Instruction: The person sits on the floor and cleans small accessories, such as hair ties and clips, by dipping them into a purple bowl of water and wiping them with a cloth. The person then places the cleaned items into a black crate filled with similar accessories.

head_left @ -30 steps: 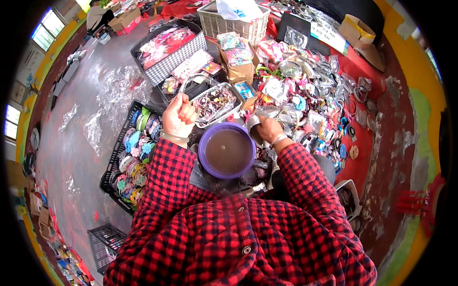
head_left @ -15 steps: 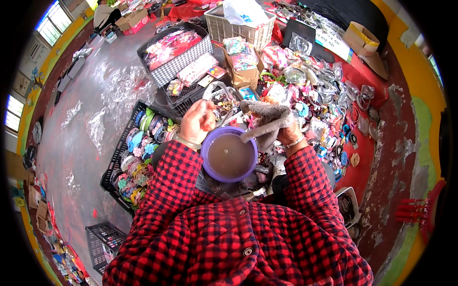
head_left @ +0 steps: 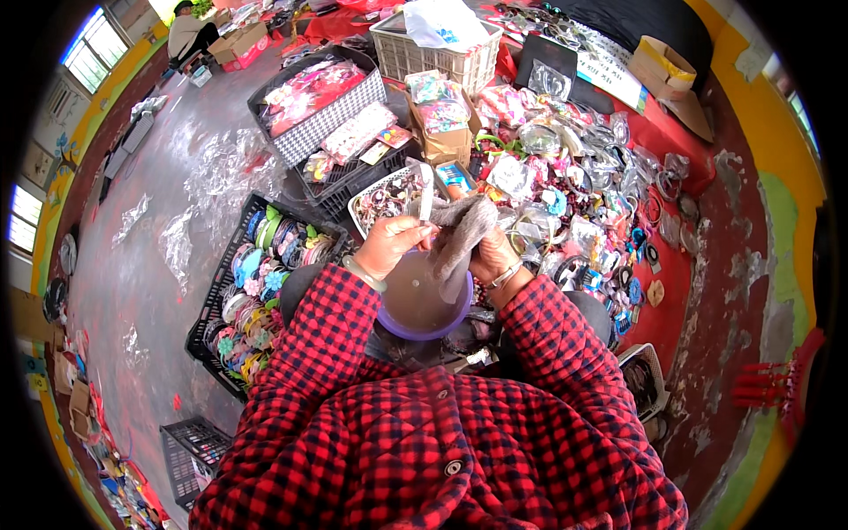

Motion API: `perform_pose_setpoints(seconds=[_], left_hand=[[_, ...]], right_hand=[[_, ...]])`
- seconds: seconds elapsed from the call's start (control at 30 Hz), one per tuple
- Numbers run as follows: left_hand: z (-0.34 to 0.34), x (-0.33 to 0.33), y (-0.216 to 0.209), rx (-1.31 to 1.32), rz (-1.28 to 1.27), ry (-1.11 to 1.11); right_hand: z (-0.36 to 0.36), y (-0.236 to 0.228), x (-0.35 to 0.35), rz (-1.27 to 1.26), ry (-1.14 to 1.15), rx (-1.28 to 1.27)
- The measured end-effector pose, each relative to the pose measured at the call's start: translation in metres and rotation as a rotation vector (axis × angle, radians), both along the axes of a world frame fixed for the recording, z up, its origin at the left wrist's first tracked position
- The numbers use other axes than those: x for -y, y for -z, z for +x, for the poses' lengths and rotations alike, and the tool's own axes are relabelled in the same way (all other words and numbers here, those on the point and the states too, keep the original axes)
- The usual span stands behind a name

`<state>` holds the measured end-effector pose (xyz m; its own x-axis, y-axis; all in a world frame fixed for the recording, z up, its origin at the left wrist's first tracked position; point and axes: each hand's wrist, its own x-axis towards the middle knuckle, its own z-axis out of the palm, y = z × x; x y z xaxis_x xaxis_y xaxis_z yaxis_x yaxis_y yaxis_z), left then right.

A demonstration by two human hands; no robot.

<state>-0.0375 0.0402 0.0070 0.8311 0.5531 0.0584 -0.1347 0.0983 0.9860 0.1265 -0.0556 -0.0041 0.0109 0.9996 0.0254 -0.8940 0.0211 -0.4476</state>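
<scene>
Over a purple basin (head_left: 389, 320) of murky brownish water, my two hands are close together. My right hand (head_left: 495, 258) is closed on a damp-looking grey cloth (head_left: 466, 237), whose lower end hangs down over the water. Closed in a pinch, my left hand (head_left: 389, 247) holds a pale hairband (head_left: 427, 196) that sticks up above the fingers. The cloth touches or lies right beside the hairband; its folds hide the exact contact. A black crate (head_left: 212, 305) full of colourful hairbands stands left of the basin.
Ahead stand a small basket (head_left: 360, 216) of hair accessories, a cardboard box (head_left: 450, 144) of packets and a large beige crate (head_left: 433, 58). A heap of bagged accessories (head_left: 565, 190) spreads to the right. Plastic wrap (head_left: 234, 168) lies on the floor; another person (head_left: 187, 37) sits far left.
My hands have come together above the basin. The left hand moved right and nearer with the hairband; the right hand moved left with the cloth, which now hangs beside the left fingertips.
</scene>
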Motion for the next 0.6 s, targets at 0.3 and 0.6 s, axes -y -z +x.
perform_pose_setpoints(seconds=[0.3, 0.6], left_hand=[[0.002, 0.008, 0.002, -0.122, 0.483, 0.116], [0.004, 0.007, 0.018, -0.159, 0.913, 0.256]], right_hand=[[-0.012, -0.015, 0.010, -0.187, 0.087, 0.091], [-0.005, -0.014, 0.006, -0.190, 0.219, 0.073]])
